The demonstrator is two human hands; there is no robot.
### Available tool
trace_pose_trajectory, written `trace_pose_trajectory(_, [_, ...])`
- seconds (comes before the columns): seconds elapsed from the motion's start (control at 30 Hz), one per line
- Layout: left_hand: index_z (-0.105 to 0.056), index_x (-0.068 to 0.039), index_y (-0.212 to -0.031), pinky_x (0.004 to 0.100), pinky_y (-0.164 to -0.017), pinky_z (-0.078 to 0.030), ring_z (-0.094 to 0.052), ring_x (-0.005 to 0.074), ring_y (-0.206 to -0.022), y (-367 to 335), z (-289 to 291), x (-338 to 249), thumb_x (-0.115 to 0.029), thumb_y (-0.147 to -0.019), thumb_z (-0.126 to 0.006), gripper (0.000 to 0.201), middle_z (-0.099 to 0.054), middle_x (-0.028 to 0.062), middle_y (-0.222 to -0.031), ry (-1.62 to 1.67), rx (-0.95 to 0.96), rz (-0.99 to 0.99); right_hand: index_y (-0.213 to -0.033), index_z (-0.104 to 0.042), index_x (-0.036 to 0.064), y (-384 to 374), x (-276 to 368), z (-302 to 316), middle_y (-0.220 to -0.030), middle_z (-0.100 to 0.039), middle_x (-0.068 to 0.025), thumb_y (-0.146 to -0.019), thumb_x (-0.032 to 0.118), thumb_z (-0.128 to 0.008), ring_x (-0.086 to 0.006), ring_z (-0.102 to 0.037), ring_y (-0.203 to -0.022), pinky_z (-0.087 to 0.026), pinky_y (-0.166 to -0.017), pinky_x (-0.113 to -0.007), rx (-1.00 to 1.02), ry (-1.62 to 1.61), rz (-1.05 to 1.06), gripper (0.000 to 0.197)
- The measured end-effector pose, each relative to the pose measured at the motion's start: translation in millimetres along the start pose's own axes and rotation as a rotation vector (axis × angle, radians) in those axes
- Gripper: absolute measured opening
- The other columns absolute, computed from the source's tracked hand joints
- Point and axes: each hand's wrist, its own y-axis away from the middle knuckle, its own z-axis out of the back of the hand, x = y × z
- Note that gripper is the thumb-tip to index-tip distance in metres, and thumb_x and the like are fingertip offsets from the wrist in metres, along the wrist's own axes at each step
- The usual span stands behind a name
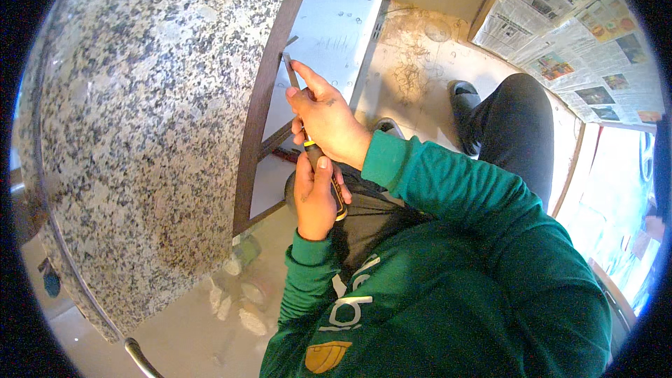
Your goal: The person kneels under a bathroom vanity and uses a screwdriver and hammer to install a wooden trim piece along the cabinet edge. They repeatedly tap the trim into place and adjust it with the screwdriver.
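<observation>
We are gripping the chisel (308, 122) at frame centre: right hand (325, 120) fingers steering the blade against the cabinet frame (255, 133), left hand (315, 199) fingers wrapping the handle, pushing.

Granite table (140, 133) overhanging and walling off the left, dark wooden frame (260, 108) just beside both hands, open gap past the frame onto the white cabinet panel (336, 28), bent knee (518, 119) crowding the right, dusty floor (420, 63) open beyond

Dusty floor (420, 49) with scattered shavings (409, 70)
</observation>
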Motion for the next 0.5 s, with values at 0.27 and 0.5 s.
trace_pose_trajectory(0.27, [-0.047,-0.008,-0.112,0.0259,-0.046,-0.045,-0.052,0.0117,-0.051,-4.4,4.3,2.1,-0.032,-0.106,-0.049,0.025,-0.052,0.0032,-0.076,-0.01,-0.031,0.025,-0.157,-0.034,0.0151,-2.6,3.5,-4.1,-0.081,-0.049,-0.0008,-0.104,0.02,-0.054,-0.0094,-0.05,-0.053,-0.046,-0.045,-0.026,0.008,0.033,-0.016,0.057])
trace_pose_trajectory(0.5, [-0.048,-0.008,-0.113,0.0245,-0.046,-0.044,-0.052,0.0114,-0.051,-2.7,12.3,-1.2,-0.032,-0.106,-0.048,0.025,-0.052,0.003,-0.076,-0.028,-0.009,0.02,-0.157,-0.034,0.017,2.5,4.8,-8.6,-0.075,-0.049,0.0003,-0.104,0.02,-0.051,-0.0096,-0.05,-0.053,-0.047,-0.046,-0.027,0.018,0.038,0.007,0.056])
